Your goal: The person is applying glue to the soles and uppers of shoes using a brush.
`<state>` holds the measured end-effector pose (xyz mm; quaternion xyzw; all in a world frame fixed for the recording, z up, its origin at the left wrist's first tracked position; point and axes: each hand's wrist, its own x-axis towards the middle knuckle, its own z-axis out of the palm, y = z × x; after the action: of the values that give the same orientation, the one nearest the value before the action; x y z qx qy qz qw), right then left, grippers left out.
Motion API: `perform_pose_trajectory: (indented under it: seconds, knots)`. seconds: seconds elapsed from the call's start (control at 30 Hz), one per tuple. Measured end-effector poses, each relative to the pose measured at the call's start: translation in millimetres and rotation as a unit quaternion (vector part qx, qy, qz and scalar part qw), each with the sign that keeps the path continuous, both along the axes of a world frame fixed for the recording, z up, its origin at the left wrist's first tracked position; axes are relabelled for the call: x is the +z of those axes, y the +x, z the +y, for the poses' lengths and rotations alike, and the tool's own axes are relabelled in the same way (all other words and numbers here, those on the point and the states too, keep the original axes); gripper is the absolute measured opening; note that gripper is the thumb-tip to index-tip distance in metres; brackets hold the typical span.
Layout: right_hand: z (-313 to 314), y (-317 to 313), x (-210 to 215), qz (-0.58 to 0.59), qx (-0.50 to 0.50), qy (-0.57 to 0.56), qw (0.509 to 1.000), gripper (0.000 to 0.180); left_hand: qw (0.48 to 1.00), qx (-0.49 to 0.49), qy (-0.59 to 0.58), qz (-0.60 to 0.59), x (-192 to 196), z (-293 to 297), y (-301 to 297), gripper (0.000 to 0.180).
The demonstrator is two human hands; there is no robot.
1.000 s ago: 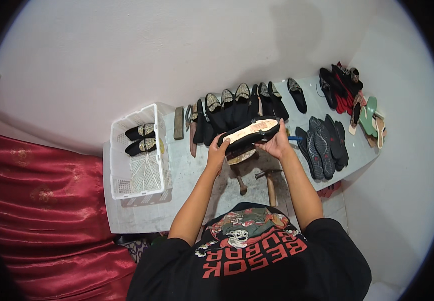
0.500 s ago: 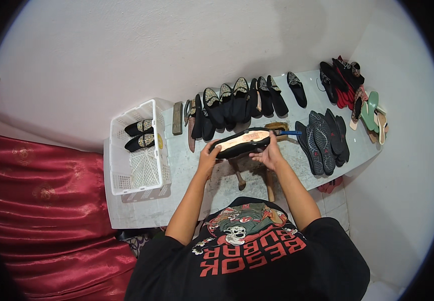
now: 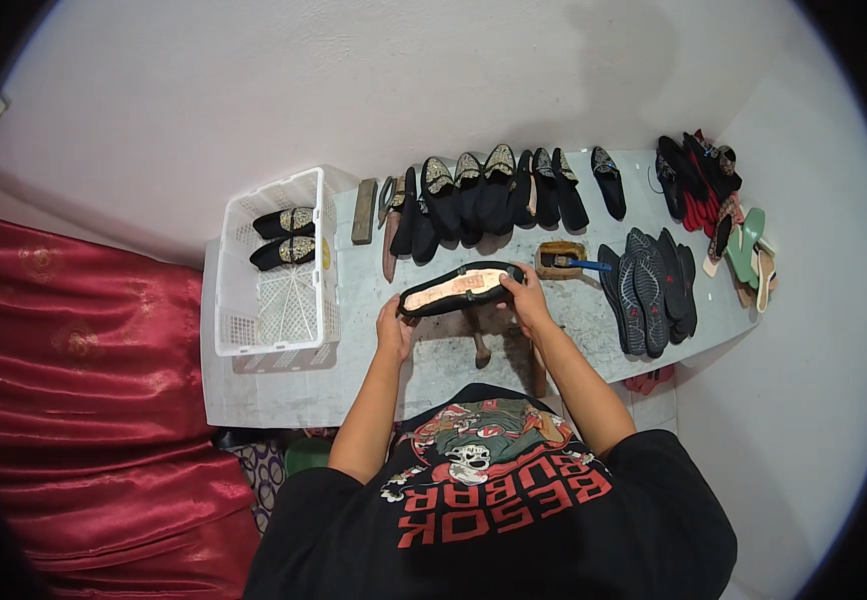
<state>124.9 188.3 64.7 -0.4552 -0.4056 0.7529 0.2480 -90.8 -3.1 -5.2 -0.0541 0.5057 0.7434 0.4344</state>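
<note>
A black shoe upper [image 3: 463,287] is held bottom-up between my two hands, above the table. Its pale insole board faces me, framed by folded black edges. My left hand [image 3: 393,328] grips one end, and my right hand [image 3: 528,300] grips the other with the thumb on top. Below the shoe a hammer [image 3: 480,348] lies on the table, partly hidden. A wooden handle-like piece [image 3: 538,372] is near my right wrist. Just beyond the right hand sits a small tan container [image 3: 557,249] with a blue-handled brush [image 3: 589,265] across it.
Along the back stands a row of black shoes [image 3: 498,190] with patterned fronts. Black soles [image 3: 643,290] lie at the right, before green shoe lasts [image 3: 743,245]. A white basket [image 3: 328,260] holding two shoes is at the left, beside a wooden block [image 3: 364,211] and a knife [image 3: 390,248].
Both hands have shifted the shoe slightly left, and its right end has turned away from me. My right hand has moved up around that end. The tan container is now more exposed.
</note>
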Motion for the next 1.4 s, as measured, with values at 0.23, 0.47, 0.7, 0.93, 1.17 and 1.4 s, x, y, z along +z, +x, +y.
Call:
perform_pose_trajectory:
  seconds: [0.23, 0.47, 0.7, 0.93, 1.17, 1.4]
  knots:
    - [-1.9, 5.9, -9.2, -0.020, 0.019, 0.081, 0.996, 0.052, 0.987, -0.075, -0.005, -0.140, 16.9, 1.2, 14.1, 0.041]
    - [-4.9, -0.3, 0.4, -0.042, 0.066, 0.095, 0.992, 0.051, 0.995, -0.091, -0.001, -0.051, 0.9, -10.2, 20.2, 0.038]
    - [-9.1, 7.8, -11.2, -0.045, 0.020, 0.193, 0.980, 0.051, 0.990, -0.133, -0.036, -0.031, 13.7, -4.4, 16.8, 0.040]
    - [-26.1, 0.8, -3.6, -0.068, -0.035, 0.214, 0.974, 0.055, 0.982, -0.172, -0.069, -0.029, 14.1, -12.9, 8.3, 0.044]
    - [-38.0, -2.1, 13.0, -0.166, -0.063, 0.286, 0.942, 0.055, 0.983, -0.173, -0.021, -0.050, 1.9, -22.8, 10.3, 0.044]
    - [-46.0, -6.9, 14.1, -0.250, -0.055, 0.396, 0.882, 0.056, 0.990, -0.134, -0.010, -0.028, -10.4, -8.4, 22.8, 0.048]
